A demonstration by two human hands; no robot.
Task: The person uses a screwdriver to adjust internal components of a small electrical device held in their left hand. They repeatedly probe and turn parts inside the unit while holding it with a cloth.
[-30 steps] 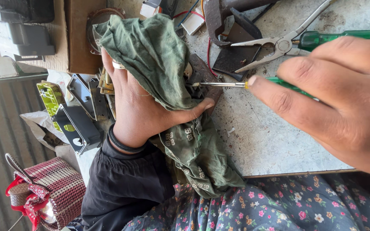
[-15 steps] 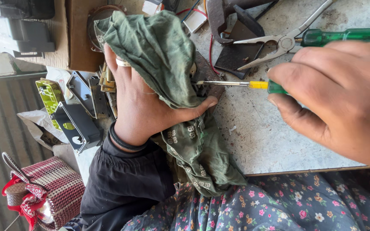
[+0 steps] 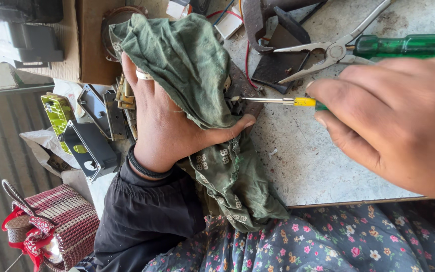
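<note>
My left hand [image 3: 169, 128] lies on the stone worktop [image 3: 303, 161], closed over a small dark part wrapped in a green cloth [image 3: 192, 70]; the thumb presses the cloth's lower edge. The part itself is mostly hidden under the cloth. My right hand [image 3: 399, 116] grips a screwdriver [image 3: 278, 100] with a yellow and green handle. Its metal tip points left and touches the part at the cloth's edge, just above my left thumb.
Long-nose pliers [image 3: 328, 50] and a green-handled tool [image 3: 404, 45] lie at the back right. Dark metal pieces [image 3: 273, 65], red wires, a cardboard box [image 3: 89, 45] and grey plastic housings [image 3: 89, 146] crowd the left. A woven basket [image 3: 56, 226] stands below, off the table.
My right hand has slid back along the screwdriver toward the right, showing more of the yellow handle. The left hand and cloth have stayed in place.
</note>
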